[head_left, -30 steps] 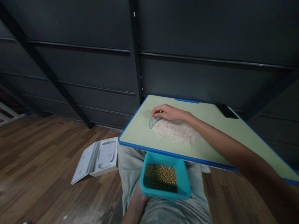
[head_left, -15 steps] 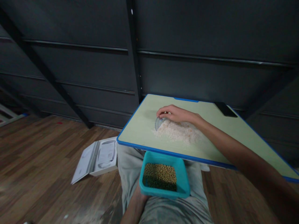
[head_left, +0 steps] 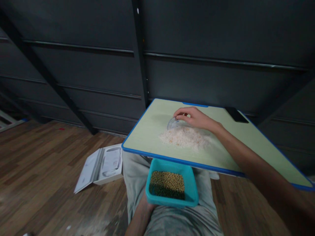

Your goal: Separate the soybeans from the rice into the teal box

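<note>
My right hand (head_left: 190,116) is pinched on the edge of a clear plastic protractor (head_left: 172,123), just above a heap of white rice (head_left: 185,137) with several yellowish beans scattered in it. The rice lies on a pale green folding table (head_left: 145,134) with a blue rim. On my lap, below the table's near edge, sits a teal plastic tub (head_left: 192,183) filled partly with tan and dark green beans (head_left: 169,183). Against the tub's lower left side is my left hand (head_left: 147,204), holding it; its fingers are hidden beneath.
A black phone (head_left: 236,114) rests at the table's far right. On the wooden floor (head_left: 49,157) to the left lies an open white box (head_left: 109,164). A dark panelled wall (head_left: 209,78) rises directly behind the table.
My right hand has shifted right and slightly up with the protractor, and more yellowish beans show on the front of the rice heap. My left hand and the tub look unchanged.
</note>
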